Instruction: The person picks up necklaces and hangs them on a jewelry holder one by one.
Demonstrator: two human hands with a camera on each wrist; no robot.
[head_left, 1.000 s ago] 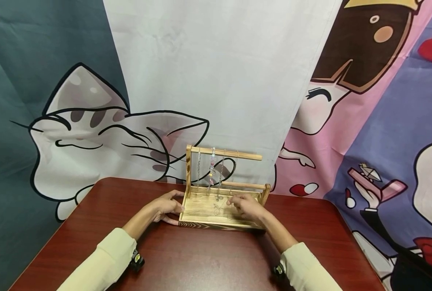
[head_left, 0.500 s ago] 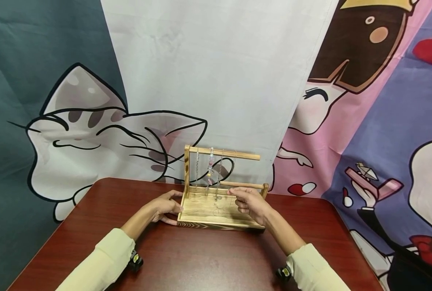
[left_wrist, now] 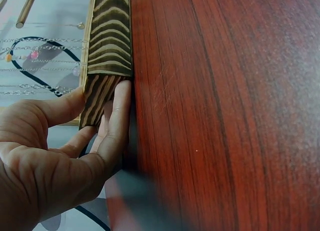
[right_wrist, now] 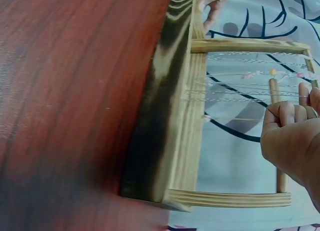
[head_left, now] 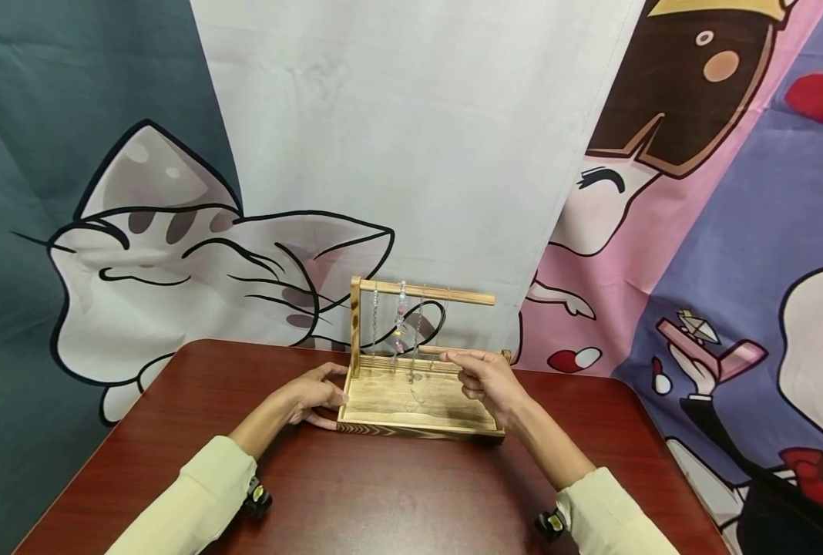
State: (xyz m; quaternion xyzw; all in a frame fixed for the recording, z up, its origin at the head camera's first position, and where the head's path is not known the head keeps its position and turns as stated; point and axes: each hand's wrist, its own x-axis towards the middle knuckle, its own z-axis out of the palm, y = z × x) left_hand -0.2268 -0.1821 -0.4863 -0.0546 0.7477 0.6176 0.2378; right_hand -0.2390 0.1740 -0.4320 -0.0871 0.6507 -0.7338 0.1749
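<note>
A wooden jewellery stand (head_left: 421,428) with a shallow tray base stands on the table. Several chains and a beaded strand (head_left: 401,316) hang from its upper bar (head_left: 446,294). My left hand (head_left: 313,395) grips the tray's left end; in the left wrist view the thumb lies on the rim and fingers curl at the patterned side. Over the stand's right half, my right hand (head_left: 489,381) pinches a thin necklace (right_wrist: 240,92) between thumb and index finger, beside the lower bar (right_wrist: 281,180). The strand runs from the fingertips toward the tray, among the hanging chains.
The dark red wooden table (head_left: 384,493) extends in front and to both sides. Close behind its far edge hangs a printed cloth backdrop (head_left: 411,139) with cartoon figures.
My right hand has risen from low over the tray to the height of the lower bar, shifting slightly right. The left hand keeps its grip on the stand.
</note>
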